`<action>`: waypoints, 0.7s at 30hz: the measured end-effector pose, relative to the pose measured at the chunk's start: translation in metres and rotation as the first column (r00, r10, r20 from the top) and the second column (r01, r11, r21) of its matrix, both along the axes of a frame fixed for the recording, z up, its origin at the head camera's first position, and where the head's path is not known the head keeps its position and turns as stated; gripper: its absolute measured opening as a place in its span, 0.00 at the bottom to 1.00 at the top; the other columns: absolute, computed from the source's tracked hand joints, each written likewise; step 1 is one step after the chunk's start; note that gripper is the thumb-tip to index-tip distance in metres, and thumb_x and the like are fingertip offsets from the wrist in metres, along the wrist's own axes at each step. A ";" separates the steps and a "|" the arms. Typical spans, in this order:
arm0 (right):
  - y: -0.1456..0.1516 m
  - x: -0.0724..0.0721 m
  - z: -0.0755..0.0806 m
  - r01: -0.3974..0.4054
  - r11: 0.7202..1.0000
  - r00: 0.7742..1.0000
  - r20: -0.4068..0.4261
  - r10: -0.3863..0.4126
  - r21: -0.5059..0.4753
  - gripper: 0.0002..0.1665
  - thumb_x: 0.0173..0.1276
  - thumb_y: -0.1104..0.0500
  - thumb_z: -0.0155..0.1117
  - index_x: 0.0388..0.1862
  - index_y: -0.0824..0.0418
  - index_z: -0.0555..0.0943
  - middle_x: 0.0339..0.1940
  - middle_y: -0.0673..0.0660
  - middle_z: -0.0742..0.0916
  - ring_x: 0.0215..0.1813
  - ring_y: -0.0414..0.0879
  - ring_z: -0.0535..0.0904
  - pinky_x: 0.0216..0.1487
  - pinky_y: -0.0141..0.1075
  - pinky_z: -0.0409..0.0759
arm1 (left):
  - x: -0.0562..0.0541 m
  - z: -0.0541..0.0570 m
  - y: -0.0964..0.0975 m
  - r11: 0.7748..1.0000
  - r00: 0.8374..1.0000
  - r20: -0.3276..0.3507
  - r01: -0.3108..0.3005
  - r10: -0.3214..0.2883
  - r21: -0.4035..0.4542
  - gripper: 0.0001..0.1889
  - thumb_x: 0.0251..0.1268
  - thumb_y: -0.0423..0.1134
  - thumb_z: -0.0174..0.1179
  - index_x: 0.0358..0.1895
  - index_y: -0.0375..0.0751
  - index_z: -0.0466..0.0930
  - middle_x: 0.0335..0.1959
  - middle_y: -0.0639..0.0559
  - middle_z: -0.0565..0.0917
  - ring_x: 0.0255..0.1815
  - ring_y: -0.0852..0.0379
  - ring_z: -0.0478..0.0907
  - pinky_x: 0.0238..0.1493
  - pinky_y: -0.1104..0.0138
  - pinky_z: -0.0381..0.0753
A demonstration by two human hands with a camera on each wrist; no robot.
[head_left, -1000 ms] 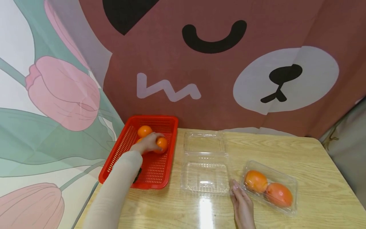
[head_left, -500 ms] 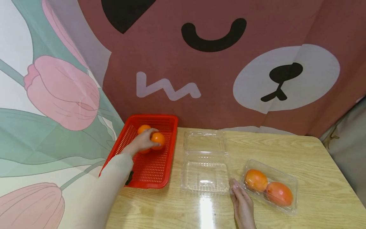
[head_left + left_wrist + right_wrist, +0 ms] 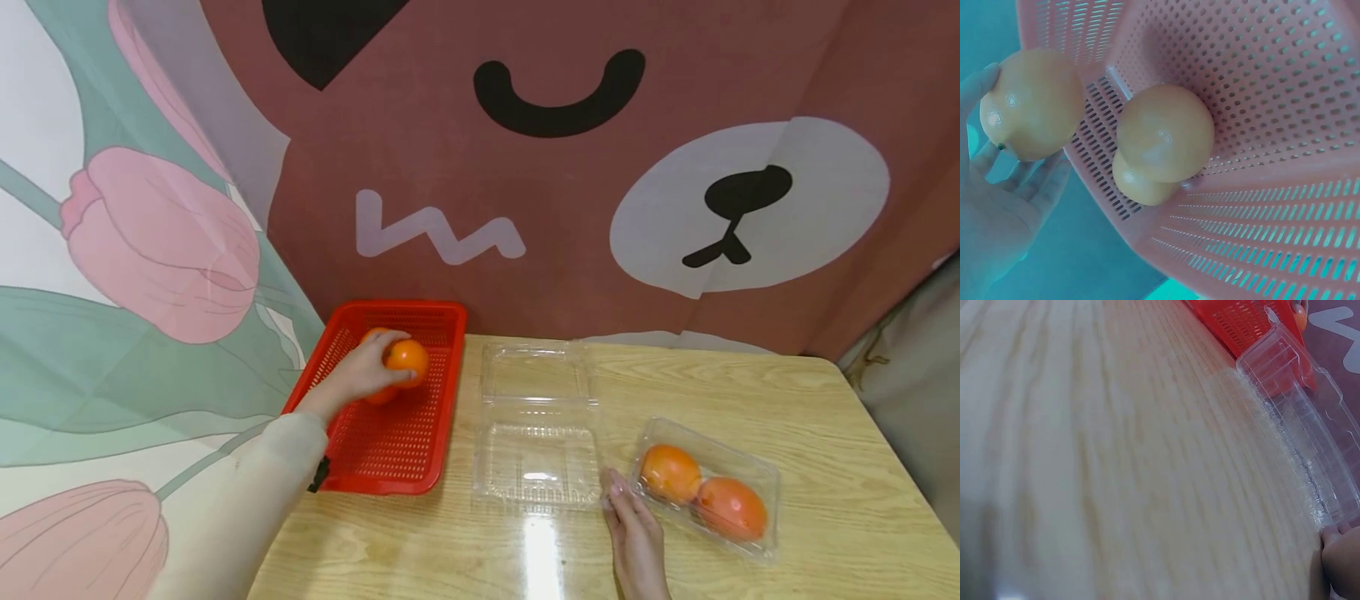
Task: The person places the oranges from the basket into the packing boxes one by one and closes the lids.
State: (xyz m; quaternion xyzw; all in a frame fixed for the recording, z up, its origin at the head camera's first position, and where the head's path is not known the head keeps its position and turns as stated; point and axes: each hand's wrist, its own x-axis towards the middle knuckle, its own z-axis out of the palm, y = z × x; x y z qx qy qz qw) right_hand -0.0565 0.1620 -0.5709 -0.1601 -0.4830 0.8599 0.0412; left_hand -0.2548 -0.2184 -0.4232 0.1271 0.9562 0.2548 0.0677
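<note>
My left hand (image 3: pixel 363 367) grips an orange (image 3: pixel 407 360), raised over the red basket (image 3: pixel 408 479). In the left wrist view, a small green stem end shows on this orange (image 3: pixel 1032 103), with thumb and fingers round it. Two more oranges lie in the basket: one orange (image 3: pixel 1166 134) overlaps the other orange (image 3: pixel 1141 183) in that view. My right hand (image 3: pixel 637 537) rests on the table, fairly straight fingers at the near right corner of an opened clear plastic clamshell box (image 3: pixel 536 467). In the right wrist view, fingertips (image 3: pixel 1330 534) touch the end of the box (image 3: pixel 1310 444).
Right of my right hand lies a second clear plastic box (image 3: pixel 768 492) with two orange fruits (image 3: pixel 731 508) inside. The wooden table (image 3: pixel 832 442) ends at a curtain (image 3: pixel 570 275) printed with a bear. A dark object (image 3: pixel 318 475) shows at the basket's near left corner.
My left hand has lifted the orange and drawn it left and toward the back of the basket. My right hand and both clear boxes have stayed in place.
</note>
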 end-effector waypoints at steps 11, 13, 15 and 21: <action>-0.001 0.001 0.000 -0.001 1.000 0.999 0.047 0.001 0.009 0.22 0.77 0.57 0.56 0.67 0.62 0.75 0.63 0.45 0.80 0.61 0.30 0.75 0.59 0.25 0.72 | 0.009 0.016 0.008 0.998 0.996 -0.071 -0.054 0.051 -0.031 0.37 0.59 0.55 0.69 0.70 0.49 0.66 0.59 0.44 0.71 0.49 0.43 0.76 0.51 0.46 0.78; -0.001 0.001 0.000 -0.006 1.000 0.998 0.055 0.005 0.015 0.22 0.77 0.56 0.56 0.67 0.61 0.75 0.64 0.46 0.80 0.61 0.30 0.74 0.60 0.25 0.72 | 0.012 0.020 0.012 0.998 0.995 -0.085 -0.062 0.060 -0.029 0.37 0.59 0.55 0.69 0.70 0.49 0.67 0.59 0.44 0.70 0.48 0.44 0.76 0.51 0.46 0.78; -0.001 0.000 0.000 -0.010 1.000 0.998 0.057 0.008 0.020 0.23 0.77 0.56 0.56 0.67 0.61 0.75 0.65 0.47 0.79 0.61 0.30 0.74 0.60 0.25 0.72 | 0.014 0.024 0.016 0.997 0.994 -0.094 -0.067 0.064 -0.026 0.37 0.59 0.55 0.69 0.70 0.49 0.67 0.59 0.44 0.71 0.48 0.44 0.76 0.51 0.46 0.79; -0.001 -0.001 0.001 -0.013 0.999 0.999 0.050 0.012 0.030 0.29 0.78 0.56 0.55 0.70 0.70 0.67 0.62 0.43 0.80 0.62 0.30 0.74 0.60 0.25 0.72 | 0.020 0.032 0.033 0.998 0.992 -0.118 -0.053 0.049 -0.036 0.37 0.58 0.56 0.70 0.69 0.49 0.68 0.59 0.46 0.72 0.49 0.45 0.75 0.51 0.48 0.78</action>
